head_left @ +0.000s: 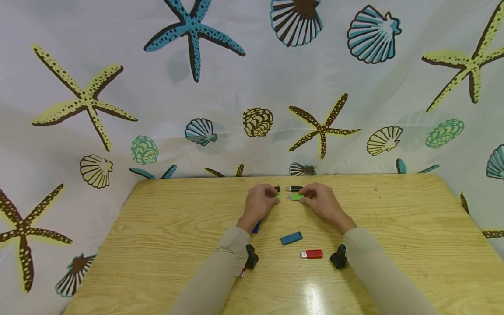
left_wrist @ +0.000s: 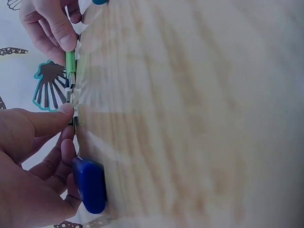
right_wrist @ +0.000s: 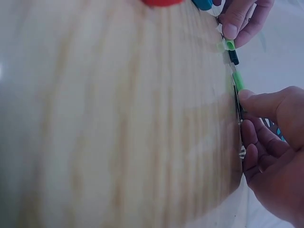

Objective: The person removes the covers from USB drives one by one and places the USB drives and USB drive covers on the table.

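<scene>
In the head view my right hand (head_left: 322,202) pinches a green USB stick (head_left: 296,197) by its far end, its metal plug pointing left. Facing it, my left hand (head_left: 259,202) holds a small green cap (head_left: 277,197) between thumb and fingers; the right wrist view shows the hollow end of this cap (right_wrist: 230,44). A short gap separates plug and cap. Just behind them lies a black USB stick (head_left: 294,189), plug to the left, and a small black piece (head_left: 277,188) beside my left fingertips. Fingers partly hide the green stick.
Nearer to me lie a teal-blue cap-like piece (head_left: 291,238) and a red USB stick (head_left: 313,254). A dark blue piece (head_left: 257,227) shows partly under my left wrist. A red piece with metal (head_left: 242,273) peeks out by the left sleeve. A patterned curtain (head_left: 220,153) borders the table's back edge.
</scene>
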`<state>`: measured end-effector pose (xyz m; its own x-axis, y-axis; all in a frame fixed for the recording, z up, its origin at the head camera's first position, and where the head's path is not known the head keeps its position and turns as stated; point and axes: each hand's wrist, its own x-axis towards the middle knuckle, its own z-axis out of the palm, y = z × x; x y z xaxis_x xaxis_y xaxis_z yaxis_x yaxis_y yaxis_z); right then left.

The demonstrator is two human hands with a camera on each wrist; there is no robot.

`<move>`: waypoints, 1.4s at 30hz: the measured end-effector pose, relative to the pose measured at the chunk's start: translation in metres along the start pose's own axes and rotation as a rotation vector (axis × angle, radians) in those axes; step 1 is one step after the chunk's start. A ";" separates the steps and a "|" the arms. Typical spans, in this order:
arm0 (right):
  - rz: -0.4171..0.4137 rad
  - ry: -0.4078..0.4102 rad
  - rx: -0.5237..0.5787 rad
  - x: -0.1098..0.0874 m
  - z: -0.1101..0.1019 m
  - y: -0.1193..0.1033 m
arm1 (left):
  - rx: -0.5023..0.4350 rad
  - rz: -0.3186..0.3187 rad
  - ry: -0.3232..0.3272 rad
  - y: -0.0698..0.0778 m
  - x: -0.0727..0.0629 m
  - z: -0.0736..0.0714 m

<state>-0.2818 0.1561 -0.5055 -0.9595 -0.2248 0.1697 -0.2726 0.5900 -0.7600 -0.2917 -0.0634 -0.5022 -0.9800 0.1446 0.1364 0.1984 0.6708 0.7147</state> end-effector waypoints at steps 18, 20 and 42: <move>0.016 -0.006 -0.018 -0.004 -0.006 -0.002 | -0.033 -0.013 -0.046 0.002 -0.001 -0.004; 0.010 0.000 -0.012 -0.005 -0.009 -0.002 | -0.053 -0.025 -0.057 0.003 -0.001 -0.005; -0.048 0.089 0.007 -0.046 -0.042 -0.019 | -0.204 0.024 -0.082 0.014 -0.026 -0.030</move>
<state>-0.2354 0.1874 -0.4724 -0.9479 -0.1828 0.2609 -0.3184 0.5749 -0.7537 -0.2640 -0.0795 -0.4756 -0.9693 0.2225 0.1047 0.2067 0.5068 0.8369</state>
